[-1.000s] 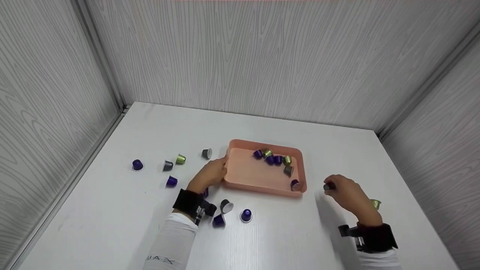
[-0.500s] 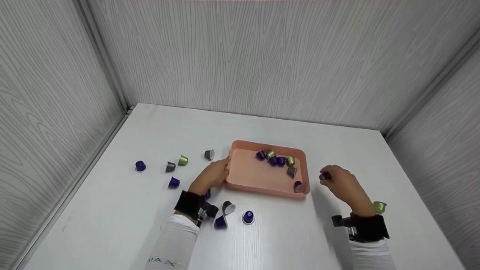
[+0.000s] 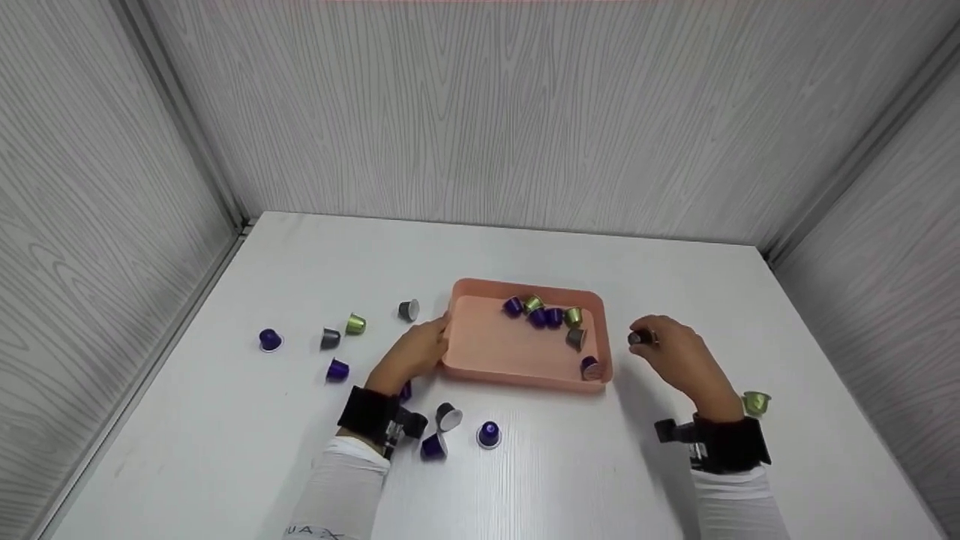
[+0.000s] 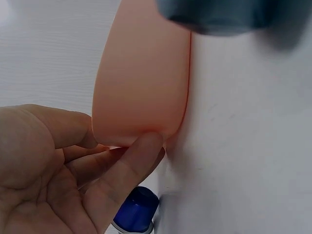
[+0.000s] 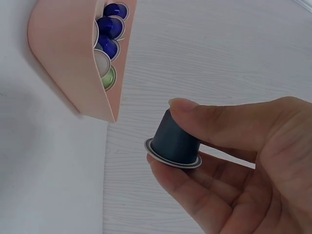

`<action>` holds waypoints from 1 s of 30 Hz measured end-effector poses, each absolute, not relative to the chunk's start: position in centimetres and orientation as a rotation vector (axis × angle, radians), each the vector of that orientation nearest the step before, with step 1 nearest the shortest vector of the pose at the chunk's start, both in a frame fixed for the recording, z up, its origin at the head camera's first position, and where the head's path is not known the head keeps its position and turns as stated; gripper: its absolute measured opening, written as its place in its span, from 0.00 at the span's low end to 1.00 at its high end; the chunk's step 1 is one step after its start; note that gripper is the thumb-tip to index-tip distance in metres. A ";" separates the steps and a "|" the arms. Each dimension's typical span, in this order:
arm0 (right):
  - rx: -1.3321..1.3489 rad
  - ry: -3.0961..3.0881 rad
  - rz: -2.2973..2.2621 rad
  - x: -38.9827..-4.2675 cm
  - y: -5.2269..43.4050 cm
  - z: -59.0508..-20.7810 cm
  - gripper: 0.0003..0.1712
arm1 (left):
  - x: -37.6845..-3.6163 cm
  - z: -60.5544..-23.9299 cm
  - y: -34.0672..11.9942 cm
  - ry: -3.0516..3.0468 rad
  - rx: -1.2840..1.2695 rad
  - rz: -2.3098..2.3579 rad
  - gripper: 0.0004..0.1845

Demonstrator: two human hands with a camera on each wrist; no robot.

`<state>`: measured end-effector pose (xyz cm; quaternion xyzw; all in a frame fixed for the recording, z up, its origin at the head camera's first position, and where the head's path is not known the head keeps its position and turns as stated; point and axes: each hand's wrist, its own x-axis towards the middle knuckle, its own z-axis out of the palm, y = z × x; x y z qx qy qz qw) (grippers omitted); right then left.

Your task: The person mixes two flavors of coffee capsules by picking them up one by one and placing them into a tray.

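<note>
A shallow peach plastic tray (image 3: 484, 341) rests on the white table with several purple, green and grey coffee capsules along its far and right sides. At its left end my left hand (image 3: 411, 351) grips the wall; the left wrist view has thumb and fingers pinching a tray corner (image 4: 139, 78). To the right of the tray, above the table, my right hand (image 3: 681, 361) holds a dark grey coffee capsule (image 5: 174, 141) between thumb and fingers, its rimmed base on the fingers. A blue-purple capsule (image 4: 138, 209) lies just by the left fingers.
Left of the tray lie several loose capsules, among them a green one (image 3: 355, 324) and a purple one (image 3: 270, 340). In front of it stands a purple capsule (image 3: 489, 433). Beyond my right wrist is another green capsule (image 3: 756, 403). Wood-grain panels (image 3: 480, 120) enclose the table.
My right hand has moved away from me and slightly left with the grey capsule, uncovering more of the green capsule. My left hand keeps its grip on the tray.
</note>
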<state>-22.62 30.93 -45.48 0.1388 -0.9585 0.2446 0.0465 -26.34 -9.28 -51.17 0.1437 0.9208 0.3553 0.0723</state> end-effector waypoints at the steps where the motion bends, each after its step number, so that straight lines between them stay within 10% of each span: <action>1: 0.426 -2.917 0.748 -22.7 30.8 -45.4 0.18 | -26.4 -51.1 -9.3 2.766 0.426 1.063 0.28; 30: 0.521 -2.836 0.636 -23.3 25.3 -49.8 0.20 | -26.2 -50.9 -9.2 2.793 0.420 1.009 0.29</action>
